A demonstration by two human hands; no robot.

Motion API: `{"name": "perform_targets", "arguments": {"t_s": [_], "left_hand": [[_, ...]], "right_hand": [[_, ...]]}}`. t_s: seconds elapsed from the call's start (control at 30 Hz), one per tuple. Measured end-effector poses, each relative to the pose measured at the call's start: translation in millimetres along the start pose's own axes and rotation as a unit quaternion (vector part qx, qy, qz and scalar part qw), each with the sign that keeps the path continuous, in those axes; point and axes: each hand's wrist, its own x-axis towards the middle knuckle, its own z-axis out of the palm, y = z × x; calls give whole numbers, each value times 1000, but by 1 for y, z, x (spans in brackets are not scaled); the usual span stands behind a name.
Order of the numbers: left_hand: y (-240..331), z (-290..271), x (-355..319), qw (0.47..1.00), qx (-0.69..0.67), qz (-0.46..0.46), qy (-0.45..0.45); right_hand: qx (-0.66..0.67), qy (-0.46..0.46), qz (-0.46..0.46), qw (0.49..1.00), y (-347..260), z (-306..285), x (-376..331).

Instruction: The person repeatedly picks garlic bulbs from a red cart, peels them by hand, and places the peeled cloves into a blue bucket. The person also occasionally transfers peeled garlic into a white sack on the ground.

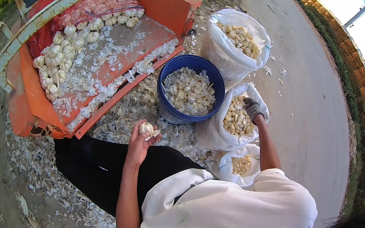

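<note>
Garlic bulb [146, 128] sat cupped in the left hand [138, 145], fingers curled round it, held just above the lap and right beside the blue bucket [169, 112]. The right hand [253, 107], gloved in grey, was down at the mouth of the middle white sack [216, 133]; fingers looked bunched, but whether they gripped any cloves I couldn't tell.

Risks from here, as I judged them: the bulb was held loosely on the palm, so a twist of the wrist could have tipped it into the husks [117, 121] below, where it would be hard to spot. The sack's mouth was slack, too, and a careless tug by the right hand could have folded it and spilled cloves onto the ground.

Beyond the left hand stood an orange tray [24, 97] with a heap of whole bulbs [57, 57] and loose skins. Past the right hand, a fuller sack [225, 55]; nearer the body, a smaller one [241, 165]. The bucket stood between both hands and the tray.
</note>
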Motion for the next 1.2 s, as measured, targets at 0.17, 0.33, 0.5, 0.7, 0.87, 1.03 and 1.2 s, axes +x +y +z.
{"name": "perform_targets", "arguments": {"t_s": [0.17, 0.33, 0.5, 0.7, 0.87, 1.03, 1.2], "left_hand": [[1, 0, 1, 1000, -3, 11, -13], [1, 7, 2, 996, 71, 58, 24], [-5, 3, 2, 937, 287, 169, 109], [-20, -4, 4, 905, 352, 181, 158], [-11, 13, 3, 860, 461, 169, 139], [-6, 20, 9, 903, 374, 198, 73], [2, 9, 3, 997, -15, 67, 42]], "right_hand": [[25, 43, -118, 992, -72, 76, -33], [315, -253, -208, 891, -204, 189, -106], [248, -341, -203, 884, -230, 260, -133], [326, -260, -246, 875, -220, 274, -137], [322, -174, -168, 915, -193, 320, -109], [540, -216, 277, 764, -230, 279, -87], [329, -74, -64, 939, -210, 175, -33]]}}
